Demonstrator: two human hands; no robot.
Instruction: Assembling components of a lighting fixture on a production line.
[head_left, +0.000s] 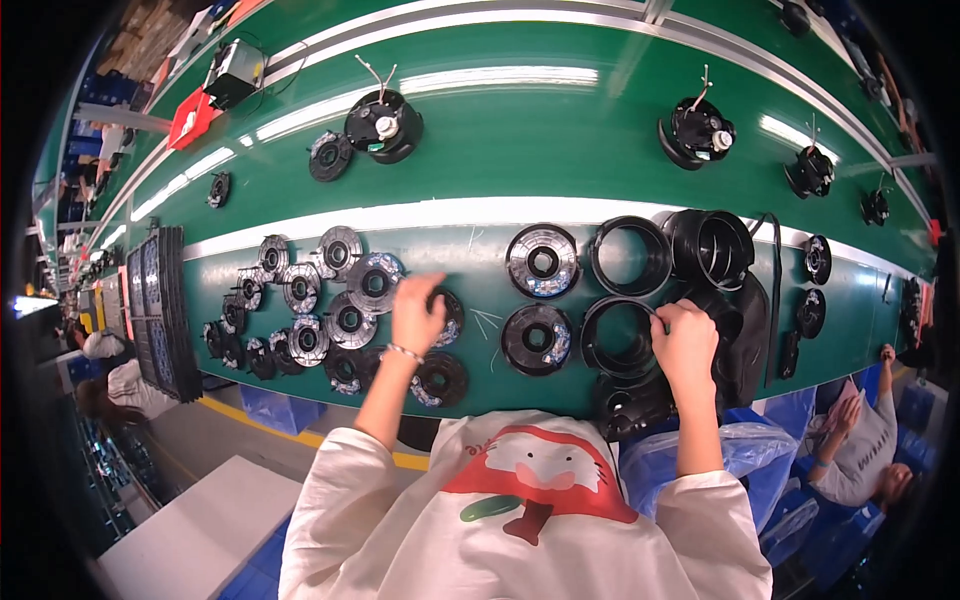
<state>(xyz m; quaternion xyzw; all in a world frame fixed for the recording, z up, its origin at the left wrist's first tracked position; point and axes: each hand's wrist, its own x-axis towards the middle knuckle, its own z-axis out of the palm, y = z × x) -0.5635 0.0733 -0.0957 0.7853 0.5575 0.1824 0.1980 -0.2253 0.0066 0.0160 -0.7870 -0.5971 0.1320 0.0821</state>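
Note:
My left hand is over a cluster of round black discs with circuit boards, its thumb and forefinger apart and nothing visible between them. Just left of it lies a disc; another disc is partly hidden behind the fingers. My right hand is closed, pinching the right rim of a black ring-shaped housing on the bench. Behind that sits a second ring housing. Two black round units with boards inside, one far and one near, sit between my hands.
More black housings crowd the right side. Black trays are stacked at the left end. Across the green bench stand wired black assemblies and a red bin. A person sits at the right.

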